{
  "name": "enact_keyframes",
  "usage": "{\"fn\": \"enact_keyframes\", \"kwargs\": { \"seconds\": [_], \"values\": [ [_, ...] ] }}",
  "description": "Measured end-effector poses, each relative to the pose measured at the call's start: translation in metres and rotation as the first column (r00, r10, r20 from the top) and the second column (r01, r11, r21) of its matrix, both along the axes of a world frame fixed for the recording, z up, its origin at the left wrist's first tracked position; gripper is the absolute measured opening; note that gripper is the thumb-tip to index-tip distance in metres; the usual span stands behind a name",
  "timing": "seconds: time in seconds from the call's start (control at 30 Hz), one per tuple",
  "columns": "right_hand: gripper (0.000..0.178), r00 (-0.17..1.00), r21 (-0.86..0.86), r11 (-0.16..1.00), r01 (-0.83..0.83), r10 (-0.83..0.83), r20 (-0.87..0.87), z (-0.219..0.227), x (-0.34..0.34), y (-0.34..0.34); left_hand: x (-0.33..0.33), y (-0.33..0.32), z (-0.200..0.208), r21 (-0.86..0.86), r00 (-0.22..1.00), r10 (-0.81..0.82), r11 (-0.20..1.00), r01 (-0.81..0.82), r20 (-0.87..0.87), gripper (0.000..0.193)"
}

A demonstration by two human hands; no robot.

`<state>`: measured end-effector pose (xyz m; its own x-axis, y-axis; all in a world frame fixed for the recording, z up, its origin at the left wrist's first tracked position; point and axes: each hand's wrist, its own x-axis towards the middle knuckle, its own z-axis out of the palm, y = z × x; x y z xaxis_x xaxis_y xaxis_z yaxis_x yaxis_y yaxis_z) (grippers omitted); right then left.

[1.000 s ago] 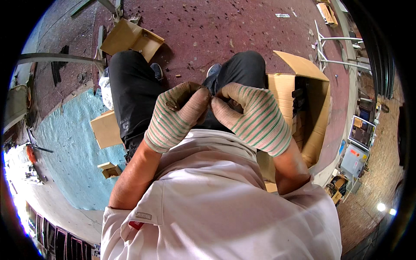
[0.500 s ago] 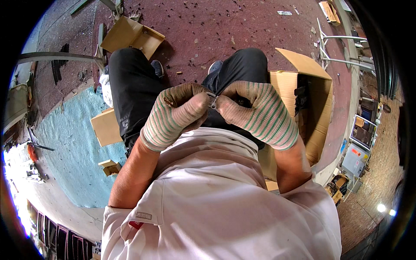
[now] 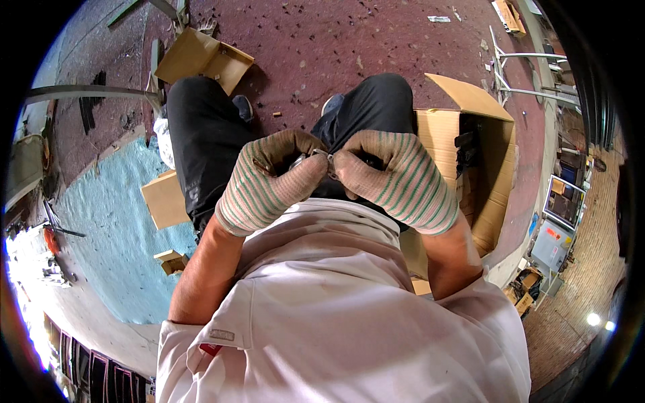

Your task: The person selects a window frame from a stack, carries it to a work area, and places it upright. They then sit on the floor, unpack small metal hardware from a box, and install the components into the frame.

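Both hands wear knitted work gloves, pale with green stripes and soiled brown at the fingers, and meet above my lap. My left hand is closed, thumb against the bent fingers, with a bit of shiny metal showing inside its curl. Pinched between thumb and fingers, my right hand meets it from the other side. A small silvery metal piece bridges the two sets of fingertips; most of it is covered, so its kind cannot be made out. Something black shows within the curl of my right hand.
An open cardboard box with black parts inside stands beside my right leg. Another open carton lies ahead on the left. A small box and a blue sheet are at my left. Dark bits litter the reddish floor.
My left hand has turned slightly and its curl has opened up, uncovering shiny metal inside. The small metal piece has shifted a little between the fingertips. My right hand stays almost in place.
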<state>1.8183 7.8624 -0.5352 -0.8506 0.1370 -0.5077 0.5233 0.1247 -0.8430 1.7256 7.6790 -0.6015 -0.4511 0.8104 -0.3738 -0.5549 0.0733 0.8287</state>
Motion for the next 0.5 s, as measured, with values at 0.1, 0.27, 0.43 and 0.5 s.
{"fn": "enact_keyframes", "kwargs": {
  "seconds": [0.1,0.27,0.43,0.5],
  "values": [
    [0.023,0.999,0.136,0.990,-0.037,0.033,0.030,0.0015,-0.0021,-0.0033,0.0011,0.0026,0.0015,-0.024,0.995,0.025,0.999,-0.027,-0.099,0.019],
    [0.024,0.996,-0.089,0.992,0.087,-0.089,-0.019,-0.0045,0.0002,-0.0064,-0.0025,0.0020,0.0036,-0.003,0.998,0.054,0.999,-0.054,-0.039,0.019],
    [0.023,0.990,-0.224,0.965,0.136,-0.141,-0.006,0.0005,0.0034,-0.0048,-0.0061,0.0018,0.0075,-0.011,0.998,0.068,0.998,-0.069,-0.018,0.019],
    [0.022,0.994,-0.198,0.975,0.103,-0.110,-0.024,0.0011,0.0035,-0.0041,-0.0044,0.0010,0.0064,-0.009,0.996,0.076,0.997,-0.076,-0.042,0.019]
  ]
}}
